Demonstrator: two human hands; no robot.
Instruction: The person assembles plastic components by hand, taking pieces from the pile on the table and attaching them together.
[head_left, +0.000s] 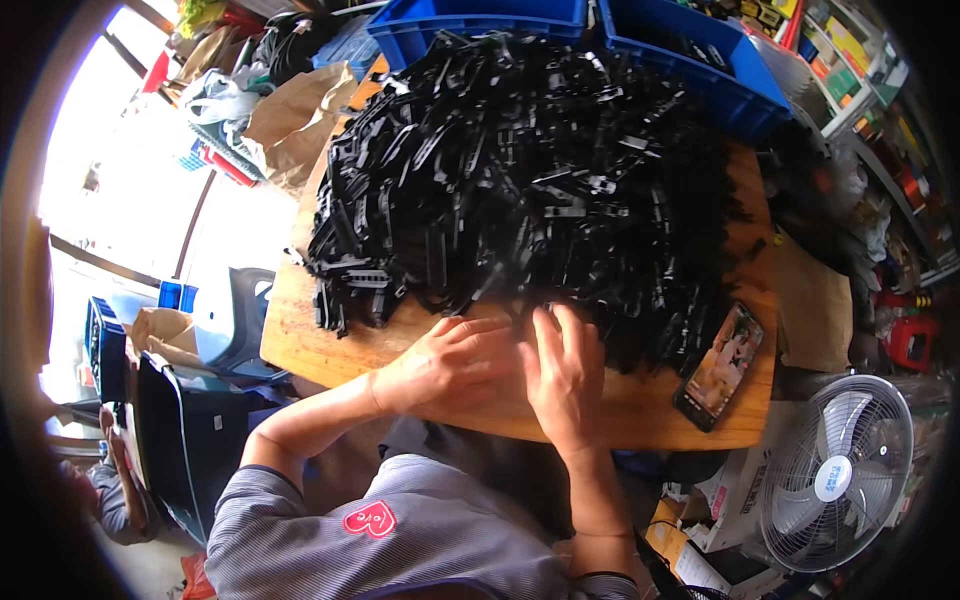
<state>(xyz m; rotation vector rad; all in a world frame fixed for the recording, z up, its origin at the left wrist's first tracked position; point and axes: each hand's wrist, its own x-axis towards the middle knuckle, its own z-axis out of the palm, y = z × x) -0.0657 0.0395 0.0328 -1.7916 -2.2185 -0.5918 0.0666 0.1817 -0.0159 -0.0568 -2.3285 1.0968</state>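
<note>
A big heap of thin black plastic parts (500,190) covers most of the wooden table (310,350). At the heap's near edge my two hands are close together. My left hand (460,362) reaches in from the left, its fingers bent, closed and a little blurred. Beside it, my right hand (566,375) points away from me, fingers curled inward at the edge of the parts. Something small and dark shows between the fingertips of both hands, too smeared to name.
A phone (720,367) with a lit screen lies at the table's right edge. Two blue bins (470,22) (700,85) stand behind the heap. A fan (836,475) is at the lower right, a brown paper bag (300,120) at the upper left. Another person (115,490) sits far left.
</note>
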